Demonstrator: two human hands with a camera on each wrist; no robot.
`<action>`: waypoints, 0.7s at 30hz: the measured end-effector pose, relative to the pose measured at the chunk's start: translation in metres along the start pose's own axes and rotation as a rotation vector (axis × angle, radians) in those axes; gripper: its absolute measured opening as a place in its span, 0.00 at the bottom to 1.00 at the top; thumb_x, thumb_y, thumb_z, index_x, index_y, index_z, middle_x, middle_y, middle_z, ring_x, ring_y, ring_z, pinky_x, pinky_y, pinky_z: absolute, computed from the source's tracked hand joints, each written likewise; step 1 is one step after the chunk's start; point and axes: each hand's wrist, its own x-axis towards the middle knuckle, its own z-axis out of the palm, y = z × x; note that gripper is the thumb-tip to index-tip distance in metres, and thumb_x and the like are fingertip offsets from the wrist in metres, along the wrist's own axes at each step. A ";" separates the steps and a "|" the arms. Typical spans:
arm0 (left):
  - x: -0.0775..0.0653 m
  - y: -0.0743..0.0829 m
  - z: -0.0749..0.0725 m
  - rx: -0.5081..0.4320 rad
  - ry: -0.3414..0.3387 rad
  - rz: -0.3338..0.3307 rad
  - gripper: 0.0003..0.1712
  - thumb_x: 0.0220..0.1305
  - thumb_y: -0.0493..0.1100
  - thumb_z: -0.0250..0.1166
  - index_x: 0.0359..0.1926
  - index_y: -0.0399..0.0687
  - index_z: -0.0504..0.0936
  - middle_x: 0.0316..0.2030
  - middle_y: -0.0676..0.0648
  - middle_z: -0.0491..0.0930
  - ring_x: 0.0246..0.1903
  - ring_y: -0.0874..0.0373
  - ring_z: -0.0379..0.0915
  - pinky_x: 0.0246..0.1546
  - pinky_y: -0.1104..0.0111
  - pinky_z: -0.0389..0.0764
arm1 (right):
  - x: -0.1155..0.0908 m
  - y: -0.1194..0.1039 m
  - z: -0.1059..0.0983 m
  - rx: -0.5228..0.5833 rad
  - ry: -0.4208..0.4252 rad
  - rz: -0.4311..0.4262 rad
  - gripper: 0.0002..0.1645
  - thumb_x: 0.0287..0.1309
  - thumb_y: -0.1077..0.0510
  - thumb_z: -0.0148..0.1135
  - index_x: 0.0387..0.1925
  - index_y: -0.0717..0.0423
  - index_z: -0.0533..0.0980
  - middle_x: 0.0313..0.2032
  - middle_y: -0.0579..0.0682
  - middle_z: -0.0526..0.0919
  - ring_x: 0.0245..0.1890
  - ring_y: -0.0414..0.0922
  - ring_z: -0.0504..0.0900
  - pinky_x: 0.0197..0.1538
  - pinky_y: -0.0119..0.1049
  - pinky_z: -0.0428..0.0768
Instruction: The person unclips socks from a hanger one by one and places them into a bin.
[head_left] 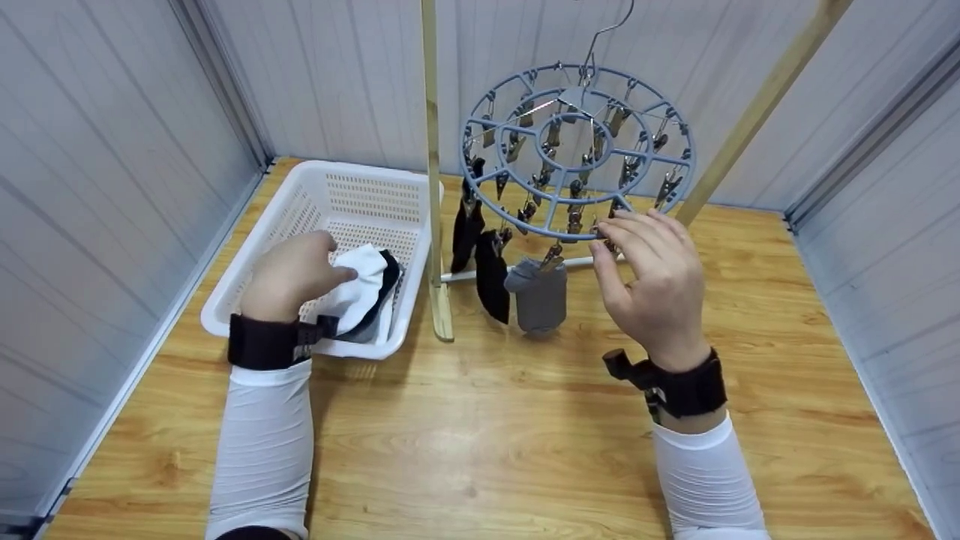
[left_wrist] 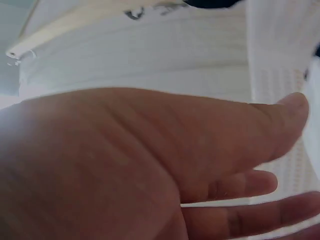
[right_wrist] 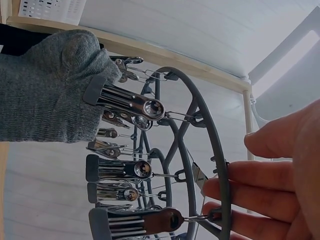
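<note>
My left hand (head_left: 289,274) reaches over the white plastic basket (head_left: 217,315), its thumb by a white sock (head_left: 360,296). In the left wrist view the thumb (left_wrist: 280,120) and fingers are extended, with a gap between them. A dark sock (head_left: 388,281) lies partly under the white one. My right hand (head_left: 656,277) is at the front rim of a round blue-grey clip hanger (head_left: 559,235). In the right wrist view its fingers (right_wrist: 260,175) touch the rim, and the thumb stands apart. A grey sock (head_left: 540,300) hangs from a clip; black socks (head_left: 492,281) hang beside it.
A wooden stand carries the hanger, with a left post (head_left: 432,150), a slanted right post (head_left: 757,120) and a white lower bar (head_left: 585,262). Several metal clips (right_wrist: 125,167) dangle from the rings. Pale panels (head_left: 885,225) enclose the wooden tabletop (head_left: 465,450).
</note>
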 end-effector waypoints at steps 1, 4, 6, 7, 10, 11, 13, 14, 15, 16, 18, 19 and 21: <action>-0.002 0.004 -0.001 -0.004 0.003 0.015 0.32 0.74 0.54 0.72 0.64 0.32 0.81 0.56 0.32 0.85 0.51 0.36 0.82 0.53 0.39 0.81 | 0.000 0.001 0.000 -0.003 0.001 0.002 0.14 0.75 0.56 0.69 0.50 0.62 0.91 0.49 0.59 0.94 0.54 0.60 0.91 0.74 0.55 0.77; -0.007 0.019 0.001 -0.040 0.009 0.109 0.32 0.76 0.54 0.71 0.68 0.34 0.82 0.57 0.33 0.87 0.56 0.37 0.84 0.56 0.39 0.82 | 0.000 0.003 -0.002 -0.009 0.006 0.009 0.14 0.75 0.56 0.69 0.49 0.62 0.91 0.48 0.59 0.94 0.54 0.60 0.91 0.74 0.55 0.77; -0.011 0.031 0.004 -0.074 0.004 0.197 0.29 0.77 0.54 0.71 0.66 0.37 0.84 0.53 0.37 0.89 0.54 0.40 0.86 0.55 0.42 0.83 | 0.000 0.004 -0.003 -0.012 0.013 0.016 0.14 0.75 0.55 0.69 0.49 0.62 0.91 0.48 0.59 0.94 0.54 0.60 0.91 0.74 0.55 0.77; -0.013 0.037 0.007 -0.093 -0.005 0.244 0.28 0.77 0.53 0.71 0.66 0.38 0.84 0.51 0.38 0.90 0.53 0.41 0.86 0.55 0.43 0.84 | 0.000 0.004 -0.003 -0.014 0.016 0.019 0.14 0.75 0.55 0.69 0.48 0.62 0.91 0.48 0.59 0.94 0.54 0.60 0.91 0.74 0.54 0.77; -0.017 0.058 0.018 -0.146 -0.032 0.381 0.26 0.77 0.53 0.72 0.64 0.40 0.86 0.49 0.43 0.91 0.50 0.46 0.87 0.55 0.47 0.85 | 0.000 0.005 -0.005 -0.018 0.024 0.025 0.15 0.75 0.55 0.69 0.48 0.63 0.91 0.48 0.59 0.94 0.55 0.60 0.91 0.74 0.54 0.76; -0.018 0.066 0.023 -0.169 -0.040 0.419 0.26 0.77 0.53 0.73 0.64 0.40 0.86 0.48 0.44 0.91 0.49 0.48 0.87 0.55 0.48 0.86 | 0.000 0.006 -0.005 -0.019 0.025 0.027 0.15 0.75 0.55 0.69 0.48 0.63 0.91 0.48 0.60 0.94 0.55 0.61 0.91 0.75 0.54 0.76; -0.019 0.081 0.035 -0.206 -0.058 0.484 0.25 0.77 0.53 0.73 0.64 0.41 0.86 0.48 0.46 0.90 0.48 0.50 0.87 0.54 0.51 0.87 | 0.000 0.006 -0.006 -0.021 0.025 0.031 0.15 0.75 0.55 0.69 0.48 0.63 0.91 0.48 0.60 0.93 0.55 0.61 0.90 0.75 0.54 0.76; -0.020 0.088 0.042 -0.220 -0.061 0.509 0.25 0.77 0.53 0.74 0.63 0.42 0.86 0.48 0.47 0.90 0.47 0.52 0.87 0.54 0.53 0.88 | 0.000 0.006 -0.006 -0.022 0.025 0.033 0.15 0.75 0.55 0.69 0.48 0.63 0.91 0.49 0.60 0.93 0.55 0.61 0.90 0.75 0.54 0.76; -0.020 0.095 0.049 -0.231 -0.063 0.528 0.24 0.77 0.53 0.74 0.63 0.42 0.86 0.48 0.48 0.90 0.48 0.53 0.86 0.54 0.54 0.88 | 0.000 0.006 -0.006 -0.022 0.026 0.035 0.15 0.75 0.55 0.69 0.48 0.63 0.91 0.49 0.60 0.93 0.55 0.61 0.90 0.75 0.54 0.76; -0.020 0.102 0.056 -0.239 -0.061 0.543 0.24 0.77 0.53 0.74 0.63 0.42 0.86 0.49 0.48 0.90 0.48 0.54 0.86 0.54 0.55 0.87 | -0.001 0.006 -0.006 -0.022 0.027 0.037 0.15 0.75 0.55 0.69 0.48 0.63 0.91 0.49 0.60 0.93 0.55 0.61 0.90 0.75 0.54 0.76; -0.019 0.113 0.070 -0.263 -0.058 0.563 0.24 0.77 0.53 0.74 0.63 0.43 0.86 0.50 0.48 0.89 0.49 0.55 0.86 0.55 0.56 0.87 | -0.001 0.005 -0.006 -0.023 0.031 0.036 0.15 0.75 0.55 0.69 0.48 0.63 0.91 0.49 0.60 0.93 0.55 0.61 0.90 0.75 0.54 0.76; -0.018 0.118 0.076 -0.274 -0.048 0.565 0.24 0.77 0.53 0.74 0.63 0.43 0.86 0.51 0.48 0.89 0.49 0.55 0.86 0.55 0.57 0.87 | 0.000 0.005 -0.006 -0.023 0.033 0.035 0.15 0.75 0.55 0.69 0.48 0.63 0.91 0.49 0.60 0.93 0.55 0.61 0.90 0.75 0.54 0.76; -0.017 0.125 0.088 -0.303 -0.018 0.563 0.25 0.77 0.53 0.74 0.63 0.42 0.85 0.52 0.47 0.89 0.50 0.54 0.87 0.56 0.57 0.87 | 0.000 0.004 -0.005 -0.020 0.039 0.031 0.15 0.75 0.55 0.69 0.48 0.63 0.91 0.49 0.60 0.93 0.55 0.61 0.90 0.74 0.55 0.77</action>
